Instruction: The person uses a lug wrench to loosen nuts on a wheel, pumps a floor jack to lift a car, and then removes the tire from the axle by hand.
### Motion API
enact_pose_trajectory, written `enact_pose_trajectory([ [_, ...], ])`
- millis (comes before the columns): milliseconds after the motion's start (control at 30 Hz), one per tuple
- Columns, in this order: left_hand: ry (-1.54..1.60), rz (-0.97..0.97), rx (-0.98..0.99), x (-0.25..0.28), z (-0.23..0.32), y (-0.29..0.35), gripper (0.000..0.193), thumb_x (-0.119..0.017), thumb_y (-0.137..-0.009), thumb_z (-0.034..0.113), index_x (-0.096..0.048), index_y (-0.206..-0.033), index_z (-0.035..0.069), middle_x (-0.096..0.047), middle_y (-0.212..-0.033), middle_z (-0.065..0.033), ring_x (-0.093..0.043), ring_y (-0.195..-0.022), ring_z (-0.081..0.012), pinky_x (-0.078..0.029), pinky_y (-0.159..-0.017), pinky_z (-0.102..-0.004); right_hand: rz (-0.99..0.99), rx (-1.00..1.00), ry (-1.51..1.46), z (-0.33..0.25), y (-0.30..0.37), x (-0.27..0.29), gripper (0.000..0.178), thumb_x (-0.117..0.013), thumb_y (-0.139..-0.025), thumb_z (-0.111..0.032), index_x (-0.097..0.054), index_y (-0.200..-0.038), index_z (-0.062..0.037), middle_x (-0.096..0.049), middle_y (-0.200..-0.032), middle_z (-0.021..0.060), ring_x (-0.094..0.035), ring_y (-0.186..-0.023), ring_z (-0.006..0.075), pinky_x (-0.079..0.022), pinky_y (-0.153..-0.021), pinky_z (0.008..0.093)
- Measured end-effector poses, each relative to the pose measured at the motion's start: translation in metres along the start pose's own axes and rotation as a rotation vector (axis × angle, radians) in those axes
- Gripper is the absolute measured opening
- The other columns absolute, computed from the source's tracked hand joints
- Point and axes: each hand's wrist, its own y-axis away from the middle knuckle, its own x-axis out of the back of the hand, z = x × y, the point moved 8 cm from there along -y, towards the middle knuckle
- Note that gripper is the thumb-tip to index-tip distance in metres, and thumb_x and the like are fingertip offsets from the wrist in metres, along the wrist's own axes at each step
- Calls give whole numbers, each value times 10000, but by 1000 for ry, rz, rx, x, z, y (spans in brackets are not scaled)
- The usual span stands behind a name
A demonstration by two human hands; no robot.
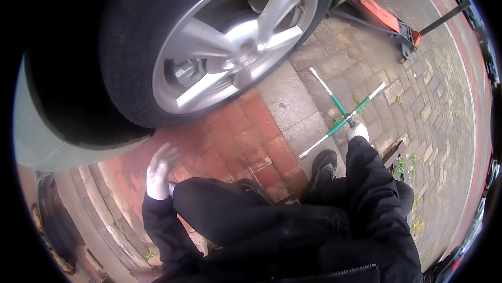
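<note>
My right hand [358, 132], in a white glove, is closed round one arm of a cross-shaped lug wrench [334, 101]. The wrench has green grips and bright metal ends, and its other arms stick out above the paving. My left hand [162, 168] is raised beside my knee, slightly blurred, with its fingers stretched out and nothing in them. In front of me is a car wheel [246, 55] with a black tire and a silver spoked rim. It stands between my two hands, and neither touches it.
A red floor jack [384, 16] with a dark handle stands at the upper right beside the pale green car body [52, 126]. Below the wheel lie red paving bricks [240, 136], with grey stone paving [434, 142] to the right. Curb steps [99, 204] run along the lower left.
</note>
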Motion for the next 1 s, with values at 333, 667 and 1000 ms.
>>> enact_pose_trajectory([
  [333, -879, -742, -345, -319, 40, 15, 611, -646, -902, 388, -506, -1357, 6, -602, -1190, -235, -599, -1096, -382, -483, -953, -453, 94, 132, -60, -97, 110, 126, 205, -544, -845, -139, -689, -989, -119, -692, -988, 168, -664, -967, 378, -514, -837, 483],
  [667, -902, -269, -943, -315, 55, -36, 672, -746, -780, 240, -485, -1370, 52, -520, -1315, -175, -500, -1205, -360, -393, -1043, -486, 281, 614, 281, -116, 148, 203, 63, -597, -754, -145, -625, -794, -105, -613, -755, 132, -656, -754, 343, -508, -660, 471],
  [1000, -800, -806, 33, -317, -72, -29, 438, -611, -923, 418, -664, -920, -17, -705, -914, -232, -672, -897, -412, -522, -796, -463, 246, 1055, 382, -195, 142, 190, 51, -613, -747, -181, -643, -746, -140, -612, -802, 60, -620, -898, 275, -459, -801, 454],
])
